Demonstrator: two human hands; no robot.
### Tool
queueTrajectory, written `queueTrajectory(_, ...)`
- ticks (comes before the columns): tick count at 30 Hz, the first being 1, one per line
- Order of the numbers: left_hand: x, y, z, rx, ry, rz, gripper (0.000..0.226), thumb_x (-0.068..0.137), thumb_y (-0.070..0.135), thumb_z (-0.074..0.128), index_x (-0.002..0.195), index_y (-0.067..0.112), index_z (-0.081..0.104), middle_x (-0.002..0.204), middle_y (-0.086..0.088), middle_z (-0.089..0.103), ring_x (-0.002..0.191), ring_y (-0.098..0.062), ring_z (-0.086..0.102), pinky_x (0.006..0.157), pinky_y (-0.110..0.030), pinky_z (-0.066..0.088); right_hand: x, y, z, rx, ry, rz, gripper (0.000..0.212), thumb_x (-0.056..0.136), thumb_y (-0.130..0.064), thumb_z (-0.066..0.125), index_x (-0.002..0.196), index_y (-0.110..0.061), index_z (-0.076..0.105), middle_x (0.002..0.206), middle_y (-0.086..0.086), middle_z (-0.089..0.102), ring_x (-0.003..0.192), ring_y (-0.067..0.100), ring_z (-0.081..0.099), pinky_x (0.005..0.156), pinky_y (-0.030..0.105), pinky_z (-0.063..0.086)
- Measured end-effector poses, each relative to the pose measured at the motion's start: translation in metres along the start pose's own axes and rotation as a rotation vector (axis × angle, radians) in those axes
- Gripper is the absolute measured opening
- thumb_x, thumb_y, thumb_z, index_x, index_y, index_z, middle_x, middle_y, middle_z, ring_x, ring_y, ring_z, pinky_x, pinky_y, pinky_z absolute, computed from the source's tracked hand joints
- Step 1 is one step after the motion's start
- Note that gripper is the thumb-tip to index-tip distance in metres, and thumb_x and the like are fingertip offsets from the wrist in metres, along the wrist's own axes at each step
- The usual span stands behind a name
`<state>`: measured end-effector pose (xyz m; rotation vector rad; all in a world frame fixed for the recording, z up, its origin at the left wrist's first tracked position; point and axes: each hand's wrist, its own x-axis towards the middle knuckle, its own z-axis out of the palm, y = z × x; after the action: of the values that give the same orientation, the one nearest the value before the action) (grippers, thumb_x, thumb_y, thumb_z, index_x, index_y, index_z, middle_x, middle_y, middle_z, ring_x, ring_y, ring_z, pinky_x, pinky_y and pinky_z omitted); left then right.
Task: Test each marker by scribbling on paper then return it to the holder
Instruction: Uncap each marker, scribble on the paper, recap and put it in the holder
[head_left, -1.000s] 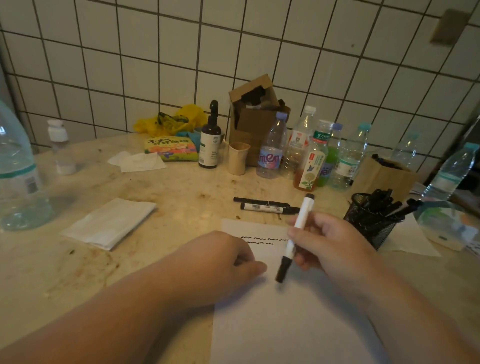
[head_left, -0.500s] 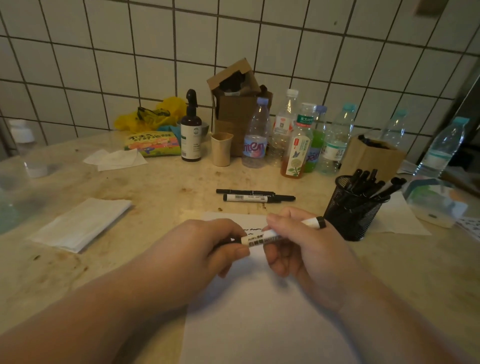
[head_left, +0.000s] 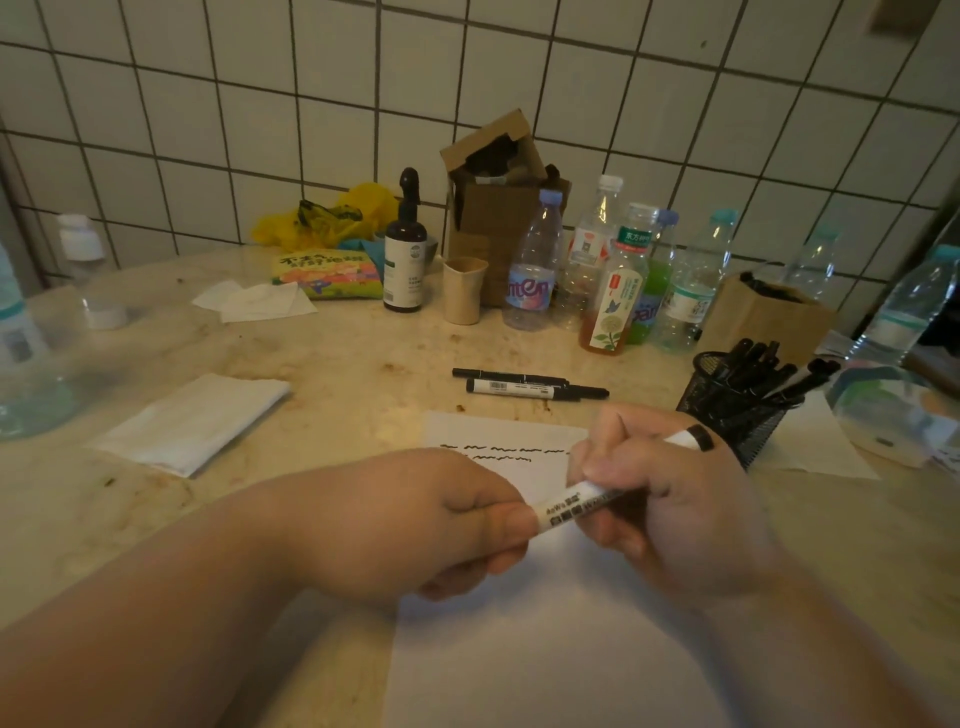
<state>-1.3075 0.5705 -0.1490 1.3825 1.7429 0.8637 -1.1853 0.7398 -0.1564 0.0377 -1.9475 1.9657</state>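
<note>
Both hands clamp one white marker (head_left: 576, 501) above scribbled paper (head_left: 519, 649): left hand (head_left: 441, 525) on its end, right hand (head_left: 670, 499) mid-barrel.

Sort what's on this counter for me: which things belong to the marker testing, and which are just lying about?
Job:
- white marker, gripped by left hand and right hand
- paper with scribbles
- mesh holder of markers
- two markers lying beyond the paper

Lying about:
- plastic bottles
- dark dropper bottle
- cardboard box
- folded napkin
- snack packet
</note>
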Motion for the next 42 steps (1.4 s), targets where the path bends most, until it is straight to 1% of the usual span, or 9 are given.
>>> queueTrajectory(3, -0.012, -0.008, -0.009, -0.131, -0.148, 0.000, 0.032, 0.099, 0.033, 0.045, 0.072, 0.016, 0.054, 0.053, 0.004, 0.039, 0.046, -0.012, 0.032, 0.046, -0.019, 0.031, 0.000, -0.005, -0.020, 0.193, 0.154, -0.131, 0.032, 0.048, -0.025, 0.079, 0.049, -0.009, 0.051, 0.038, 0.011, 0.042, 0.026, 0.014, 0.031, 0.033, 0.016, 0.017)
queueTrajectory(5, -0.012, -0.012, -0.014, -0.150, 0.013, -0.034, 0.036, 0.098, 0.040, 0.045, 0.068, 0.020, 0.055, 0.052, 0.004, 0.040, 0.047, -0.012, 0.033, 0.046, -0.021, 0.031, -0.001, -0.006, -0.038, 0.222, 0.345, -0.130, 0.031, 0.062, -0.019, 0.077, 0.052, -0.012, 0.048, 0.041, 0.006, 0.043, 0.030, 0.013, 0.035, 0.033, 0.016, 0.025)
queueTrajectory(8, 0.005, -0.012, -0.011, 0.077, 0.387, -0.115, 0.040, 0.098, 0.048, 0.044, 0.069, 0.023, 0.057, 0.051, 0.005, 0.052, 0.046, -0.010, 0.044, 0.053, -0.022, 0.039, 0.004, 0.007, -0.038, -0.101, 0.572, 0.076, 0.031, 0.094, -0.015, 0.061, 0.063, -0.015, 0.065, 0.053, 0.005, 0.059, 0.045, 0.014, 0.052, 0.042, 0.021, 0.042)
queueTrajectory(11, 0.014, -0.015, -0.004, 0.359, 0.467, -0.114, 0.028, 0.098, 0.046, 0.044, 0.079, 0.032, 0.059, 0.067, 0.016, 0.066, 0.056, -0.001, 0.056, 0.059, -0.019, 0.043, 0.011, 0.017, -0.026, -0.368, 0.546, 0.202, 0.016, 0.095, -0.021, 0.065, 0.083, -0.017, 0.074, 0.066, 0.005, 0.072, 0.056, 0.012, 0.062, 0.056, 0.026, 0.052)
queueTrajectory(14, 0.013, -0.024, -0.002, 0.525, 0.451, -0.102, 0.024, 0.098, 0.045, 0.044, 0.083, 0.032, 0.058, 0.077, 0.021, 0.066, 0.072, 0.004, 0.057, 0.059, -0.014, 0.040, 0.014, 0.020, -0.031, -0.395, 0.563, 0.233, 0.015, 0.094, -0.026, 0.067, 0.087, -0.015, 0.075, 0.071, 0.006, 0.075, 0.059, 0.013, 0.066, 0.059, 0.028, 0.055)
queueTrajectory(18, 0.012, -0.027, -0.002, 0.554, 0.437, -0.083, 0.021, 0.098, 0.042, 0.046, 0.080, 0.037, 0.056, 0.079, 0.028, 0.064, 0.077, 0.008, 0.056, 0.063, -0.008, 0.040, 0.018, 0.026, -0.030, -0.373, 0.556, 0.296, 0.011, 0.093, -0.020, 0.068, 0.089, -0.012, 0.074, 0.075, 0.011, 0.077, 0.061, 0.018, 0.071, 0.061, 0.031, 0.060)
queueTrajectory(23, 0.014, -0.033, -0.002, 0.610, 0.403, -0.083, 0.025, 0.094, 0.054, 0.048, 0.093, 0.034, 0.063, 0.085, 0.018, 0.065, 0.078, 0.000, 0.059, 0.070, -0.020, 0.048, 0.020, 0.030, -0.028, -0.394, 0.528, 0.309, 0.010, 0.091, -0.018, 0.068, 0.087, -0.011, 0.074, 0.075, 0.010, 0.077, 0.072, 0.027, 0.076, 0.073, 0.039, 0.063)
queueTrajectory(30, 0.015, -0.033, -0.002, 0.645, 0.411, -0.075, 0.033, 0.094, 0.055, 0.047, 0.103, 0.030, 0.066, 0.088, 0.015, 0.064, 0.080, -0.001, 0.058, 0.064, -0.013, 0.042, 0.022, 0.034, -0.030, -0.392, 0.515, 0.312, 0.011, 0.089, -0.015, 0.068, 0.083, -0.009, 0.074, 0.074, 0.012, 0.077, 0.073, 0.030, 0.077, 0.077, 0.044, 0.063)
queueTrajectory(42, 0.014, -0.035, -0.002, 0.610, 0.416, -0.088, 0.031, 0.093, 0.055, 0.049, 0.097, 0.030, 0.066, 0.083, 0.014, 0.065, 0.076, -0.004, 0.060, 0.067, -0.019, 0.048, 0.023, 0.035, -0.035, -0.343, 0.619, 0.335, 0.010, 0.089, -0.014, 0.067, 0.087, -0.005, 0.071, 0.071, 0.012, 0.077, 0.065, 0.026, 0.075, 0.068, 0.036, 0.061)
